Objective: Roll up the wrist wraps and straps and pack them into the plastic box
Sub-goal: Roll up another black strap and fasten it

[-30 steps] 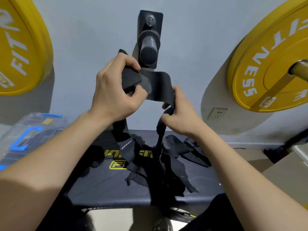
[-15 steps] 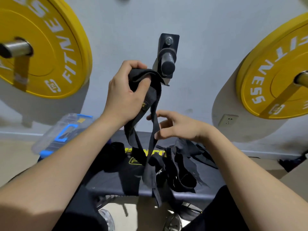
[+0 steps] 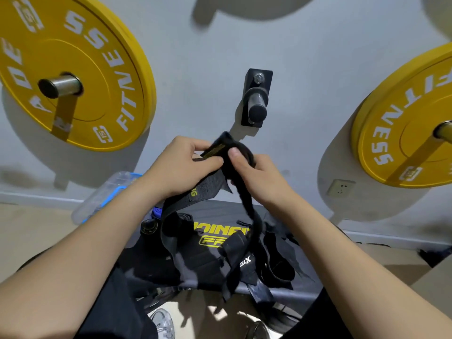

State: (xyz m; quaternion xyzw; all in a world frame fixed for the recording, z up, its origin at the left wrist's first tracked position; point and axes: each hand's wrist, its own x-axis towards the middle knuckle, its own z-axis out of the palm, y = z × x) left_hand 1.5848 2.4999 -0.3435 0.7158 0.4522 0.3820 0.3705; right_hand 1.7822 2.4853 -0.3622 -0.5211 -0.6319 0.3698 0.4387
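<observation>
Above the counter (image 3: 215, 211), one black wrist wrap (image 3: 231, 174) pinched from both sides: left hand (image 3: 181, 167) gripping the labelled end, right hand (image 3: 259, 177) curled round the band. Tail dangling toward the counter; plastic box (image 3: 107, 192) just left of the counter. Best rolled tight, edges aligned.

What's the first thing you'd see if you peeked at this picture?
A big yellow weight plate hangs on the wall at the left, and a second yellow plate hangs at the right. In the middle, the left hand and right hand both grip a black wrap. Below them, loose black straps lie jumbled on a dark bench.
</observation>
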